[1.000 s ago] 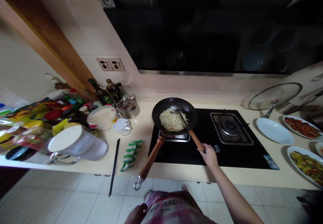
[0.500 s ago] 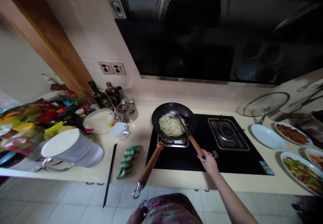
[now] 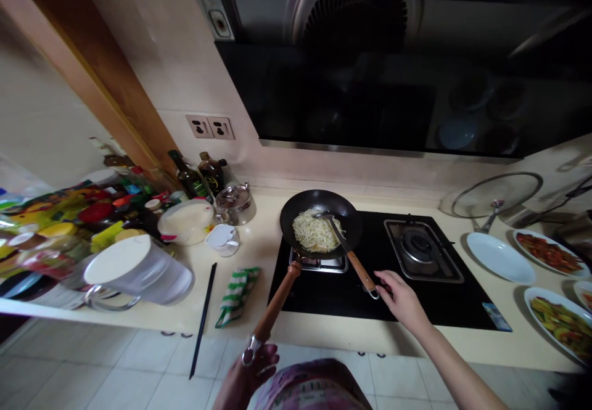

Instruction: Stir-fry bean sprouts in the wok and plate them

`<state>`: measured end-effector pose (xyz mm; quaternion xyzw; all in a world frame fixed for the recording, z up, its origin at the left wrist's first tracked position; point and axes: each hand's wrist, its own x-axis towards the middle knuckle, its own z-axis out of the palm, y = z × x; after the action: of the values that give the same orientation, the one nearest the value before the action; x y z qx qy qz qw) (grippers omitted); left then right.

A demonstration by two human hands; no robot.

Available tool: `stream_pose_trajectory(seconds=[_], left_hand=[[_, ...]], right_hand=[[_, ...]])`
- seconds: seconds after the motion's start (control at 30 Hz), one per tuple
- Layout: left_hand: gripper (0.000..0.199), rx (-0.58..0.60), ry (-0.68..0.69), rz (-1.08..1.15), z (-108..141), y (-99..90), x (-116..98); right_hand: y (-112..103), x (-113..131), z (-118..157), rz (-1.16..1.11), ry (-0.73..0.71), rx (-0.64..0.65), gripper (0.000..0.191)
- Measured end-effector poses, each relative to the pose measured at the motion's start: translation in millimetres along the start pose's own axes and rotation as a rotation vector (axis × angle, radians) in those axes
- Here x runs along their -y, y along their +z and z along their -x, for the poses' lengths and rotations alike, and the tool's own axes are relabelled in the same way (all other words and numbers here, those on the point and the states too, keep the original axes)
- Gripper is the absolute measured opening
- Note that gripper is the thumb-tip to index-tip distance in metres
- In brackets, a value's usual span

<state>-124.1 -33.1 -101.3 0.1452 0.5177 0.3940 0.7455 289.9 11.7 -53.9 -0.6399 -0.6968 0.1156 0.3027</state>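
Gripping the blurred wok handle [image 3: 276,304], left hand [image 3: 252,367] closed, right hand [image 3: 402,299] open beside the spatula [image 3: 356,267].

- You see a glass lid [image 3: 497,195] by a white plate [image 3: 501,258].
- Two plates of food [image 3: 550,253] sit on your right.
- On your left are a white jug [image 3: 139,271], a striped cloth [image 3: 237,296], dark chopsticks [image 3: 203,320] and bottles [image 3: 189,176].

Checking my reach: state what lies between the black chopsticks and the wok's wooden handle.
The head view shows a green-and-white striped cloth on the cream countertop.
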Motion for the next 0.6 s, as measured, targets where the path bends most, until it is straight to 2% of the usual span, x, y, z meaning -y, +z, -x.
stream_pose_trajectory(seconds=[0.03, 0.1, 0.17, 0.23, 0.33, 0.4, 0.5, 0.6], left_hand=[[0.060, 0.011, -0.031, 0.087, 8, 7.3, -13], [0.062, 0.012, 0.013, 0.153, 22, 23.4, -34], [0.061, 0.023, 0.081, 0.091, 32, 39.5, -45], [0.056, 0.047, 0.158, -0.028, 38, 53.2, -46], [0.052, 0.051, 0.221, -0.160, 42, 66.7, -40], [0.054, 0.046, 0.203, -0.206, 45, 71.1, -38], [0.053, 0.095, 0.175, -0.279, 47, 73.4, -39], [0.058, 0.140, 0.153, -0.326, 44, 73.5, -40]], right_hand=[[-5, 4, -3, 0.038, -0.039, 0.007, 0.029], [-12, 10, -10, 0.118, -0.121, 0.024, 0.037], [-14, 12, -18, 0.205, -0.223, 0.056, 0.052], [-12, 14, -29, 0.293, -0.355, 0.106, 0.061], [-8, 22, -52, 0.397, -0.533, 0.150, 0.046], [-16, 34, -66, 0.415, -0.566, 0.142, 0.034], [-52, 65, -70, 0.342, -0.546, 0.078, 0.030], [-102, 109, -51, 0.246, -0.552, 0.093, 0.028]])
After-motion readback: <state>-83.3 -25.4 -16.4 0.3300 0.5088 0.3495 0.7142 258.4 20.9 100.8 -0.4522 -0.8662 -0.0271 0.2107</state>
